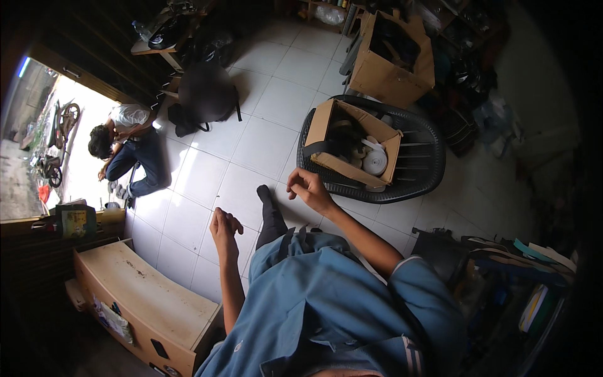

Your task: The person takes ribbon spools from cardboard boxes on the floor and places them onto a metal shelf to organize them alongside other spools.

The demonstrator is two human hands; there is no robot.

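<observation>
Left hand (226,225), right hand (306,187) both loosely uncurled, seemingly empty. Cardboard box (352,174) sits just beyond right hand, rightward: looks stiff, perhaps hefty; best held under opposite sides.

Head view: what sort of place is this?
Probably a storeroom or small workshop open to the outdoors: cardboard boxes loaded with items stand on a white tiled floor, and a motorbike shows outside.

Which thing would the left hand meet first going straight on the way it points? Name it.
Probably the dark rounded object, beyond a stretch of tiled floor; depth is unclear, so the left hand might pass above it.
</observation>
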